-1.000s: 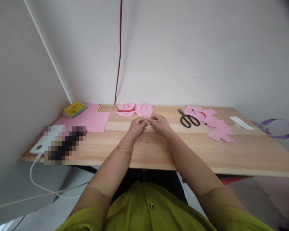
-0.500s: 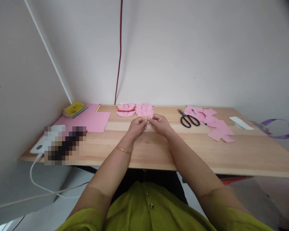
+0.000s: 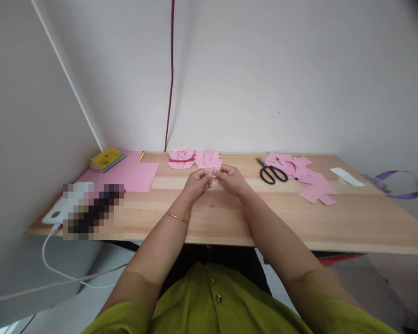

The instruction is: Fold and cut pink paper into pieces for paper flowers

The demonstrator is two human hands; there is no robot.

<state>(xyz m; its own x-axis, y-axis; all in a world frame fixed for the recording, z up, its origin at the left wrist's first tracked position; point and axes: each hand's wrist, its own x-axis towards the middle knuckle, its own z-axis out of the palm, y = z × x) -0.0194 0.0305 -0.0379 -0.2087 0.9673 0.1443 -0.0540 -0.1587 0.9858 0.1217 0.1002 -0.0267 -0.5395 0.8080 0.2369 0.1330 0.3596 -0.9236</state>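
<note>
My left hand (image 3: 198,183) and my right hand (image 3: 231,180) meet over the middle of the table, fingertips nearly touching. Both are closed in a pinch on a small piece of pink paper (image 3: 213,175), mostly hidden by the fingers. Just beyond them lie two folded pink paper pieces side by side: the left one (image 3: 181,160) has a dark red band across it, the right one (image 3: 208,159) is plain pink with notched edges.
Black-handled scissors (image 3: 273,173) lie right of my hands, beside scattered pink paper scraps (image 3: 318,185) and a white strip (image 3: 347,177). At left are a large pink sheet (image 3: 135,176), a yellow-covered pad (image 3: 107,159) and a white device (image 3: 57,212) with a cable. A wall stands behind.
The view has shifted very slightly. My fingers have moved a little at the pinch, and both hands stay in the same place.
</note>
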